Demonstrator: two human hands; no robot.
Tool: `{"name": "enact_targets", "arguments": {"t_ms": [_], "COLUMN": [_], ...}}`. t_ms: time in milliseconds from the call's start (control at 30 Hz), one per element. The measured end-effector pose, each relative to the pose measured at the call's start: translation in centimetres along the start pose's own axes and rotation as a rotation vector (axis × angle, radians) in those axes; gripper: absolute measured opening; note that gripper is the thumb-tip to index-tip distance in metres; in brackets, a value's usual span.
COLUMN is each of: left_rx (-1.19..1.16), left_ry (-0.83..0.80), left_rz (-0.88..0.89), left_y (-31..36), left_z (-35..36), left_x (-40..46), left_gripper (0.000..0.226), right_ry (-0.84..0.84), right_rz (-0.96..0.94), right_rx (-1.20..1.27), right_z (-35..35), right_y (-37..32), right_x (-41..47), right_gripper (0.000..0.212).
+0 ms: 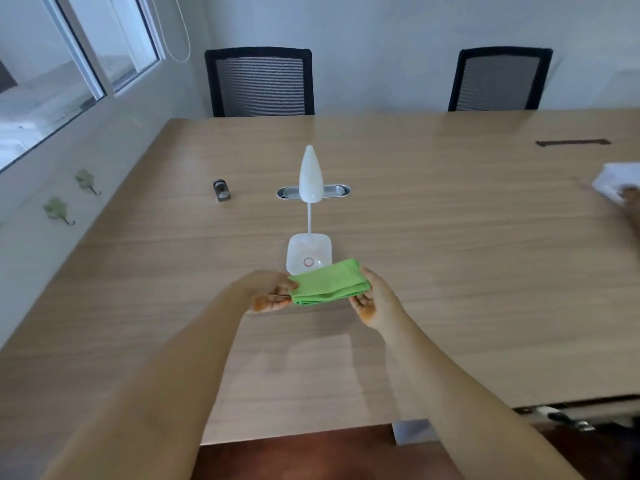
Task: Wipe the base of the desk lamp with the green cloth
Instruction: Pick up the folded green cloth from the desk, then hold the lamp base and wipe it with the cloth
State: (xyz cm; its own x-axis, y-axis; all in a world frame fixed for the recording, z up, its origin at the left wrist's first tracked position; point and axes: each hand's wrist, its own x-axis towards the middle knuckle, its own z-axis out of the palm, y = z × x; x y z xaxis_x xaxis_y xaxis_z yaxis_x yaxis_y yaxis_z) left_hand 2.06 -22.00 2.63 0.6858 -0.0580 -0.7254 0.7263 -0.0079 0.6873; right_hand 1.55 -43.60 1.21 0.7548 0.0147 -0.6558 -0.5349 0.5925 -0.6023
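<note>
Lamp base, white and square with a small ring mark on top, sits mid-counter, well in from every edge of the counter. Its thin neck rises to the white lamp head, which overlaps the cable grommet behind it in this view. Green cloth is folded into a thick pad and held between both hands at the near edge of the base; whether it touches the base is unclear. Left hand grips the cloth's left end, fingers curled under it. Right hand pinches the right end, thumb on top.

Step in hand, as I judge it: bring the pad onto the base and start wiping. To do it well: keep the cloth folded flat, press it down on the base top, and sweep from the near edge toward the neck. One hand should probably steady the base, since a light lamp could slide. Work around the neck, then the side rims.

Small metal object lies toward the counter's left edge, well apart.
</note>
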Motion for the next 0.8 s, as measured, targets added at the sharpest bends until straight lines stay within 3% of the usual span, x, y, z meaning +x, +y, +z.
{"name": "enact_targets", "arguments": {"t_ms": [167,300,400,467,567,667,800], "left_rx": [-0.137,-0.190,-0.160,-0.035,0.313,0.744,1.012], "left_ry": [-0.040,-0.063,-0.093,-0.042,0.179,0.448,0.376], "left_rz": [-0.014,-0.011,-0.034,-0.011,0.190,0.330,0.439], "left_y": [-1.0,-2.1,-2.6,-2.3,-1.2,-0.2,0.1], "left_z": [2.4,3.8,3.6,2.4,-0.9,-3.9,-4.8], "left_x": [0.7,1.0,1.4,1.7,3.1,4.7,7.5], "left_gripper": [0.007,0.002,0.005,0.011,0.017,0.063,0.097], "right_ry": [-0.160,-0.178,-0.131,-0.066,0.132,0.213,0.217], "right_rz": [-0.009,0.020,-0.066,-0.180,-0.416,-0.641,-0.965], "right_rx": [0.166,-0.027,-0.102,-0.203,-0.525,-0.918,-1.406], "right_z": [-0.7,0.1,0.9,0.9,0.9,1.2,2.8], "right_y": [1.2,2.2,1.4,0.2,-2.5,-4.7,-4.8], "right_x": [-0.1,0.3,0.7,1.4,2.7,3.7,5.4], "right_gripper": [0.016,0.016,0.030,0.038,0.031,0.033,0.051]}}
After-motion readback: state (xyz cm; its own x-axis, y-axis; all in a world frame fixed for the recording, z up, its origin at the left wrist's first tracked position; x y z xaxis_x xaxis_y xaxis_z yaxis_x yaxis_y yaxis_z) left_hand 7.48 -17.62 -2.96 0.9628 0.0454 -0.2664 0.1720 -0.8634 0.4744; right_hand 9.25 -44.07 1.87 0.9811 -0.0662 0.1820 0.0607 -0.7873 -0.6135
